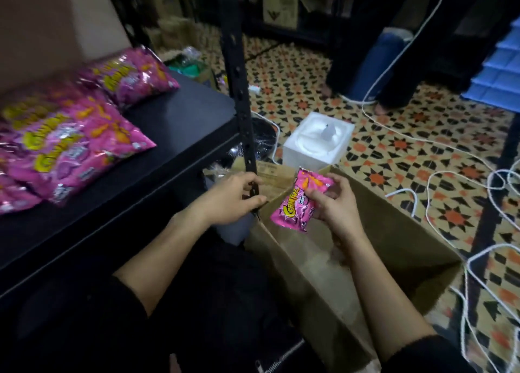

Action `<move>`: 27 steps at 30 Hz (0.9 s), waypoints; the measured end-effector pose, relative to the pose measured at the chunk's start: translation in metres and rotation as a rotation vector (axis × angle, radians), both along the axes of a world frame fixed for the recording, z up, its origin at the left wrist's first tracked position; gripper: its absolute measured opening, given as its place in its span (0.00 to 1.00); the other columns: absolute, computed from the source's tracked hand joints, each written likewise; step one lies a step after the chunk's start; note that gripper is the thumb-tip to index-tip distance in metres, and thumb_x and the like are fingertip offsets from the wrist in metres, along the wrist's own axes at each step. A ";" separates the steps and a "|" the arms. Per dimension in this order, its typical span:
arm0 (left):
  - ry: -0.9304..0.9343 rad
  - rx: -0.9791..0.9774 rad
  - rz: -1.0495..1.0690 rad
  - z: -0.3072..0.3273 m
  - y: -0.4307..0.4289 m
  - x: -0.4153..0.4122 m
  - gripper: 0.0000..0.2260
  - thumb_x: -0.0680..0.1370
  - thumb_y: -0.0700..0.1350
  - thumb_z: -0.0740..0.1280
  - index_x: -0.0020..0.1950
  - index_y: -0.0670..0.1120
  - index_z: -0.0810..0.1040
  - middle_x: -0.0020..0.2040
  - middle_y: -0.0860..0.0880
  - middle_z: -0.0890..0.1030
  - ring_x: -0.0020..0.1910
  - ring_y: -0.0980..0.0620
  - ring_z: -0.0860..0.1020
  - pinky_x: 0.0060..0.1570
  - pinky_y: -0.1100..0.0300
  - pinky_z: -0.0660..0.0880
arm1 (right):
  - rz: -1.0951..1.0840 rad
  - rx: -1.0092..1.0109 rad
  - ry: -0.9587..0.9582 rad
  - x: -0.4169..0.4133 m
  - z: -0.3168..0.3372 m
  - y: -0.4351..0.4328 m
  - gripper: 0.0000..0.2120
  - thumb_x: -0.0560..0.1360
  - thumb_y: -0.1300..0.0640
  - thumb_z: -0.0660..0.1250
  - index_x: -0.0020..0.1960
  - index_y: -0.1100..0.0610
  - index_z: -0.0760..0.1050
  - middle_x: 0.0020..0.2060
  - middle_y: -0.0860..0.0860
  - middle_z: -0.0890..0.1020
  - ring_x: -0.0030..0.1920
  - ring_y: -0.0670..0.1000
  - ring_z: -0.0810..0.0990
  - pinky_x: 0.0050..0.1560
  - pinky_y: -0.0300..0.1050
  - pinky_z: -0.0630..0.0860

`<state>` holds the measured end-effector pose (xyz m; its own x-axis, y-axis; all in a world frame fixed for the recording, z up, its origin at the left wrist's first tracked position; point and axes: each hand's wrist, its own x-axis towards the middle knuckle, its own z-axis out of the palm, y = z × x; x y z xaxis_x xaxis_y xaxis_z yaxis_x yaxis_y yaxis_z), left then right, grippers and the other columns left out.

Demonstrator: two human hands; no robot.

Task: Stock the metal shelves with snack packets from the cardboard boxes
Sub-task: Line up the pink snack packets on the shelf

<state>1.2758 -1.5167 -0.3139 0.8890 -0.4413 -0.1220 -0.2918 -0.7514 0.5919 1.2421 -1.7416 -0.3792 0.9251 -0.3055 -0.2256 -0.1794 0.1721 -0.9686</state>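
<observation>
My right hand (334, 206) grips a small pink snack packet (298, 201) with yellow lettering, held above the open cardboard box (394, 232) on the floor. My left hand (233, 198) rests with curled fingers against the black upright post (239, 96) of the metal shelf (174, 124), at the box's left flap; it holds no packet. Several pink snack packets (70, 139) lie in a pile on the left part of the black shelf. The inside of the box looks mostly bare brown cardboard.
A white foam block (318, 141) stands on the patterned tile floor behind the box. White cords (422, 147) loop across the floor to the right. A person's bare feet (380, 108) and dark trousers stand at the back. Blue crates (501, 71) are at far right.
</observation>
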 end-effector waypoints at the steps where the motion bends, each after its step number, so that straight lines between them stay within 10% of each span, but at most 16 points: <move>1: -0.029 -0.034 0.016 0.011 0.003 -0.003 0.16 0.77 0.48 0.71 0.64 0.46 0.77 0.58 0.49 0.80 0.58 0.53 0.79 0.62 0.54 0.74 | 0.017 0.027 -0.031 0.000 0.013 0.006 0.25 0.72 0.63 0.75 0.65 0.55 0.70 0.50 0.55 0.83 0.50 0.58 0.85 0.47 0.58 0.82; 14: -0.337 -0.212 0.259 0.164 0.084 -0.057 0.19 0.76 0.55 0.70 0.65 0.51 0.76 0.54 0.56 0.81 0.45 0.59 0.81 0.47 0.68 0.75 | 0.368 0.265 -0.383 0.010 0.170 0.117 0.17 0.74 0.64 0.73 0.58 0.56 0.70 0.44 0.57 0.85 0.37 0.51 0.81 0.35 0.43 0.75; 27: -0.446 0.058 0.514 0.208 0.143 0.021 0.13 0.74 0.55 0.74 0.53 0.50 0.81 0.48 0.52 0.82 0.49 0.53 0.79 0.47 0.62 0.70 | 0.416 0.188 -0.414 0.111 0.207 0.185 0.21 0.72 0.64 0.76 0.60 0.58 0.70 0.54 0.63 0.83 0.50 0.59 0.86 0.54 0.54 0.82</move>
<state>1.2970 -1.3733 -0.1062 0.9546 0.0464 0.2941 -0.0964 -0.8864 0.4527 1.3530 -1.5569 -0.1725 0.9805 0.1102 0.1626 0.1160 0.3428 -0.9322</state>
